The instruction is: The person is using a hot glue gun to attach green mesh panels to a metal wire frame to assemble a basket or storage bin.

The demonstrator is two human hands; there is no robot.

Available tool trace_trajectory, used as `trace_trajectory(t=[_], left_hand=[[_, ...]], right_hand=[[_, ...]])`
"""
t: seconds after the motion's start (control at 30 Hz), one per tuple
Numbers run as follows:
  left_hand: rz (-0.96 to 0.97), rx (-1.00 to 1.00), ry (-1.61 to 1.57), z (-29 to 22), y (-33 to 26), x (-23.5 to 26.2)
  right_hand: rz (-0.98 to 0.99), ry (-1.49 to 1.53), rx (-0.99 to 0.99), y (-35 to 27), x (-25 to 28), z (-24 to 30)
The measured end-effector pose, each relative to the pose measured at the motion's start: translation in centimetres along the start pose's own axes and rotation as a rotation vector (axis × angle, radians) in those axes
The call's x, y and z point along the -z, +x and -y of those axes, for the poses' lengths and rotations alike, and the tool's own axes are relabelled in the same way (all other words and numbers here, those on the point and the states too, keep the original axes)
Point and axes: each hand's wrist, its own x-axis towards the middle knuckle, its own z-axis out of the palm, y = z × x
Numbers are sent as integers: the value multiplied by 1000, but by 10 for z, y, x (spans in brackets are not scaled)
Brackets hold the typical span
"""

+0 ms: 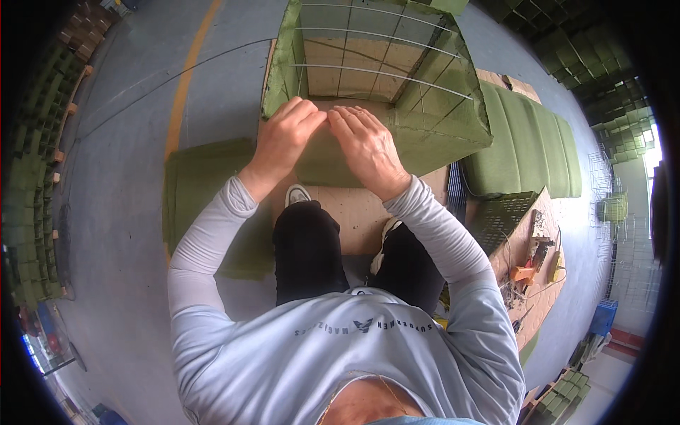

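I look straight down on my own two arms in pale grey long sleeves, reaching forward over my black-trousered knees. My left hand [283,138] sits with its fingers curled over the near top edge of the box-shaped wire-mesh cage lined with green felt fabric [425,106], knuckles up, fingertips pressed onto the fabric at the rim. My right hand [365,145] lies just beside it — the two nearly touch at the fingertips — flatter, fingers spread and bent down onto the same green edge. Both hands pinch or press the fabric against the frame; whether a wire is caught between the fingers I cannot tell, since the fingertips are hidden under the knuckles.

The cage stands directly ahead of me on a sheet of brown cardboard [354,212], open at the top, its thin metal rods [382,71] arching across the opening, the cardboard floor visible inside. The near wall hangs down in front of my hands as a green flap.

To my left a flat piece of green felt [205,191] lies on the grey concrete floor [127,212]. To my right rests a folded stack of green padded fabric [531,145], and below it a dark wire-mesh panel [503,216] — beyond that, small tools on a wooden board [535,262].
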Motion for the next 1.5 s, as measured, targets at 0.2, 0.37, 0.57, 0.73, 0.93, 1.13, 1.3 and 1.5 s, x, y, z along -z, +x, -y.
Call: trace_trajectory(t=[0.2,0.37,0.57,0.73,0.93,1.13,1.3,1.5], left_hand=[[476,192,-413,22,23,12],[365,32,-85,6,31,18],[-65,-172,-32,-42,17,-13],[1,-136,-76,-44,31,-44],[637,174,-492,-18,67,-39],[379,-84,-259,-25,57,-33],[127,-2,-233,-38,30,-36],[269,20,-258,-28,40,-38]], right_hand=[[693,272,-149,27,14,-30],[377,312,21,31,42,-37],[-130,154,-233,-39,67,-43],[0,53,-124,-52,44,-62],[551,332,-246,-22,63,-91],[549,547,-635,-9,77,-87],[223,284,-131,-34,45,-65],[383,148,-168,-25,45,-74]])
